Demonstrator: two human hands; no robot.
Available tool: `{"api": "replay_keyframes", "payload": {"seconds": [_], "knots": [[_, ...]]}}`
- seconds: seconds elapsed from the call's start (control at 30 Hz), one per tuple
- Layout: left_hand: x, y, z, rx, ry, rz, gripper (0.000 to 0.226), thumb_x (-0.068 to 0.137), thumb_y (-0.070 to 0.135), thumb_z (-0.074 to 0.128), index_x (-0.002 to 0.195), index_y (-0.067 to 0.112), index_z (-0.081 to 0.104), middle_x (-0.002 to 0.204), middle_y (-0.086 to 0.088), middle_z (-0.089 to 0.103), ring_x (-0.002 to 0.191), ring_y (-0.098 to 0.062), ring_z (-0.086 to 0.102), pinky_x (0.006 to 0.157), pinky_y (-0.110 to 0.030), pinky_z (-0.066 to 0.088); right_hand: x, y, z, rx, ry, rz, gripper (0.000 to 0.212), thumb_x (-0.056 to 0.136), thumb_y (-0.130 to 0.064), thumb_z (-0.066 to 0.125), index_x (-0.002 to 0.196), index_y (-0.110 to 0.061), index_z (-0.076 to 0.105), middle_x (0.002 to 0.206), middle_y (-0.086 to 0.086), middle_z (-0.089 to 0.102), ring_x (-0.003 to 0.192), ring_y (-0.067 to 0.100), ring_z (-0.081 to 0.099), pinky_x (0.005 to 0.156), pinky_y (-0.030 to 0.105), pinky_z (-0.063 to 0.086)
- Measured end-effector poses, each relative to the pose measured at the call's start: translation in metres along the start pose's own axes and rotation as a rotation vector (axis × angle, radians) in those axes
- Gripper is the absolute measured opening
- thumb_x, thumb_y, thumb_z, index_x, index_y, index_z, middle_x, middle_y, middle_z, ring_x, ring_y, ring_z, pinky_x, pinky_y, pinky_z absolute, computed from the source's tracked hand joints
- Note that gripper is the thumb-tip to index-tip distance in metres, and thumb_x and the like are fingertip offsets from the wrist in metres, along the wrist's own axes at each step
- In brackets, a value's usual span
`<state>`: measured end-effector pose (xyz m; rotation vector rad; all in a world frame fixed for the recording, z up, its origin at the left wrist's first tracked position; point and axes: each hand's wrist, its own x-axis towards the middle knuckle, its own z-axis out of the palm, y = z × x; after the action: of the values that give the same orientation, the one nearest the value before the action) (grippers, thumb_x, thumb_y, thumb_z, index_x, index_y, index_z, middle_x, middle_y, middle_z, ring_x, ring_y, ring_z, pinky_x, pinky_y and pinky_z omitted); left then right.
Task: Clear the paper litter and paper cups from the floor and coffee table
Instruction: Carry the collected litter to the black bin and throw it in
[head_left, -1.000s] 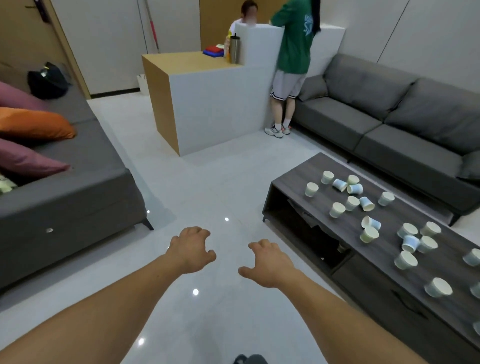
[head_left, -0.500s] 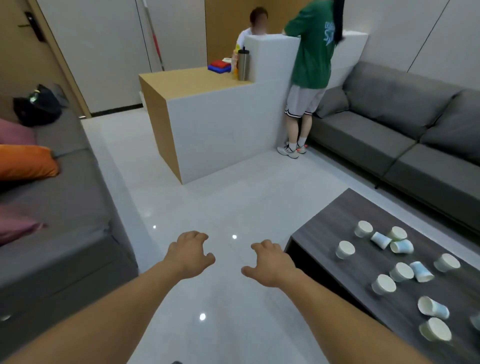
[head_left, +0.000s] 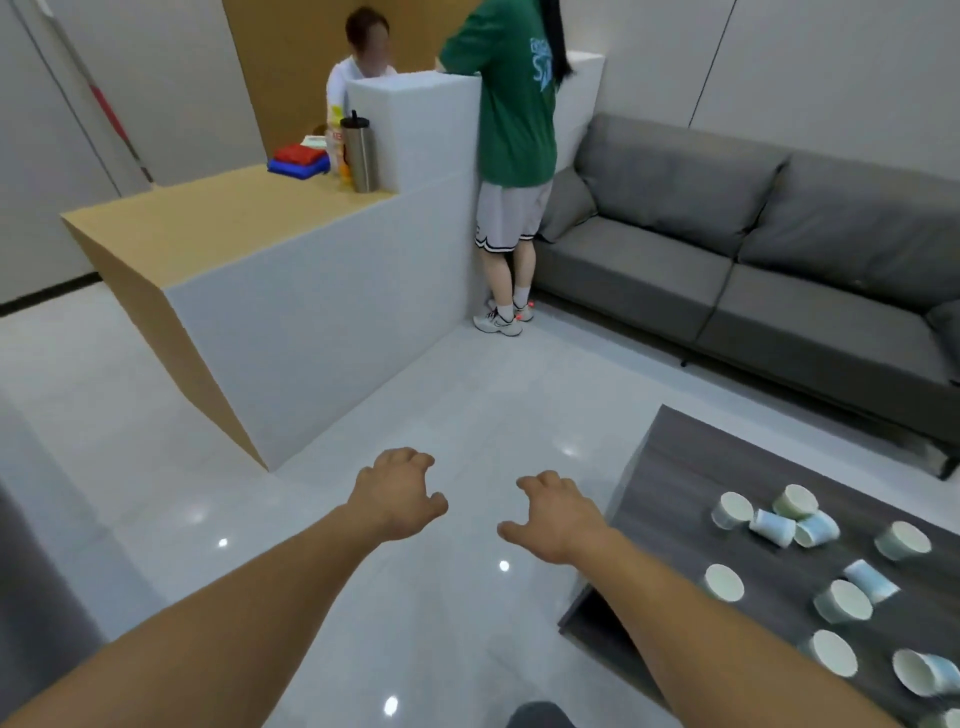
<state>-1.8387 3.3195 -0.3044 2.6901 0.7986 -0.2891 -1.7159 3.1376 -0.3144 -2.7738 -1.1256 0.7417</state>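
Several pale paper cups (head_left: 724, 582) lie scattered on the dark wooden coffee table (head_left: 670, 467) at the lower right, some upright, some tipped over. My left hand (head_left: 397, 493) and my right hand (head_left: 556, 514) are stretched out ahead of me over the white floor, palms down, fingers loosely curled, holding nothing. My right hand hovers just left of the table's near corner, apart from the cups. No paper litter shows on the visible floor.
A white and wooden counter (head_left: 291, 291) stands ahead, with a steel tumbler (head_left: 359, 153) and folded cloths on it. One person (head_left: 511, 156) in a green shirt stands at it; another sits behind. A grey sofa (head_left: 753, 260) lines the right wall.
The view has swung right and moved closer to the counter. The left sofa has left the frame and fewer cups show. Both hands keep the same pose.
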Motion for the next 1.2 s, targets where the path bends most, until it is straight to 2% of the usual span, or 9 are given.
{"api": "replay_keyframes", "payload": {"seconds": [0.23, 0.5, 0.87, 1.2], "knots": [[0.161, 0.016, -0.037, 0.050, -0.057, 0.115, 0.067, 0.086, 0.051, 0.050, 0.146, 0.024, 0.033, 0.152, 0.001, 0.032, 0.141, -0.020, 0.023, 0.112, -0.040, 0.026, 0.128, 0.027, -0.055, 0.058, 0.013, 0.108, 0.080, 0.087, -0.061, 0.051, 0.152, -0.022, 0.025, 0.153, 0.004, 0.028, 0.138, 0.026, 0.029, 0.108, 0.042, 0.035], [0.345, 0.066, -0.082, 0.086, -0.101, 0.137, 0.067, 0.087, 0.049, 0.050, 0.146, 0.023, 0.033, 0.152, 0.001, 0.032, 0.141, -0.020, 0.023, 0.112, -0.041, 0.028, 0.276, 0.094, -0.149, 0.086, 0.033, 0.146, 0.078, 0.087, -0.061, 0.052, 0.150, -0.022, 0.028, 0.149, 0.004, 0.032, 0.135, 0.027, 0.032, 0.105, 0.042, 0.036], [0.579, 0.186, -0.101, 0.134, -0.219, 0.401, 0.068, 0.087, 0.048, 0.051, 0.147, 0.023, 0.030, 0.153, 0.001, 0.030, 0.141, -0.021, 0.023, 0.111, -0.041, 0.029, 0.414, 0.229, -0.230, 0.198, 0.044, 0.392, 0.077, 0.087, -0.060, 0.053, 0.149, -0.021, 0.029, 0.147, 0.005, 0.033, 0.133, 0.027, 0.034, 0.102, 0.042, 0.040], [0.791, 0.332, -0.131, 0.229, -0.353, 0.697, 0.068, 0.089, 0.045, 0.052, 0.149, 0.023, 0.028, 0.153, -0.001, 0.029, 0.138, -0.022, 0.029, 0.110, -0.038, 0.033, 0.522, 0.347, -0.302, 0.379, 0.090, 0.724, 0.077, 0.090, -0.058, 0.052, 0.151, -0.020, 0.025, 0.152, 0.006, 0.029, 0.133, 0.027, 0.035, 0.103, 0.041, 0.040]]}}
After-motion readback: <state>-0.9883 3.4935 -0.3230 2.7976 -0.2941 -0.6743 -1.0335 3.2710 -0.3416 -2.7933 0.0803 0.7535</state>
